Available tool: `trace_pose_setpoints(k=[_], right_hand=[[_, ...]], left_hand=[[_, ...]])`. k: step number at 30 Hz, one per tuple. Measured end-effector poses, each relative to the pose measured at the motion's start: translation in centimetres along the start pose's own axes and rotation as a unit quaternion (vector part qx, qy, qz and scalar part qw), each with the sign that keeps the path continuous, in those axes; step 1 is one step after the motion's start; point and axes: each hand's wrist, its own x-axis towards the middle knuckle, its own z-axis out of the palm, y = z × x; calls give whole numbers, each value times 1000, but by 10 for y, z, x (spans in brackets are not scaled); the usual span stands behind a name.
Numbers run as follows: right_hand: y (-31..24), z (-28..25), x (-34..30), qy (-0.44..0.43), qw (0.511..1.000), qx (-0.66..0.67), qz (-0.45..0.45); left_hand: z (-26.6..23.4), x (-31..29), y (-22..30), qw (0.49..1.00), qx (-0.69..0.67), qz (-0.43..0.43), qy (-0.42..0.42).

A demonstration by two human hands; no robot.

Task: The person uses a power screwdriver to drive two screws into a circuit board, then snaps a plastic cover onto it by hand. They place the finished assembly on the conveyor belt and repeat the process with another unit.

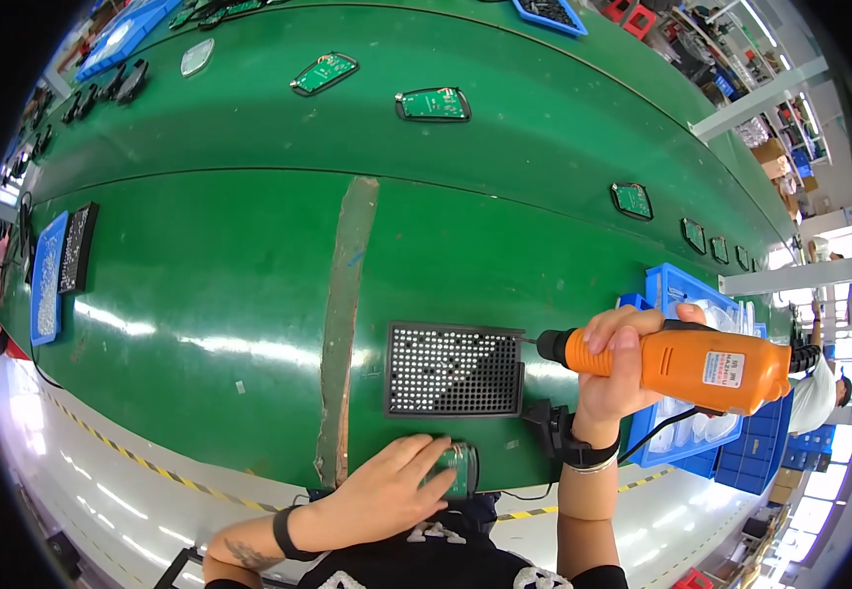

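My right hand (622, 358) is wrapped round an orange electric screwdriver (686, 368), which lies almost level and points left. Its thin bit reaches the upper right corner of a black screw tray (522, 393). Pale screws fill the tray's left and upper part, while the holes toward the lower right look dark. At the near edge of the table, my left hand (401, 491) holds a green circuit board (463, 471) with a dark rim. The fingers lie across the board and hide its left part.
A blue bin (666, 285) of clear plastic parts stands at the right. Several framed circuit boards (433, 104) lie along the far strip. At the far left are a blue tray (48, 280) and another black screw tray (78, 247). A worn strip (343, 324) crosses the green table.
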Motion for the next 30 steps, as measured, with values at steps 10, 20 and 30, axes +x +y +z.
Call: trace_pose_setpoints(k=[10,20,30], right_hand=[[-2,-2,10,-111,994,7,1],[-10,12,15,-210,968,-47,132],[-114,-23,-53,-251,964,91,-21]], left_hand=[[29,10,0,991,32,-54,115],[41,-1,4,978,16,-73,196],[40,1,-5,972,-24,-70,223]])
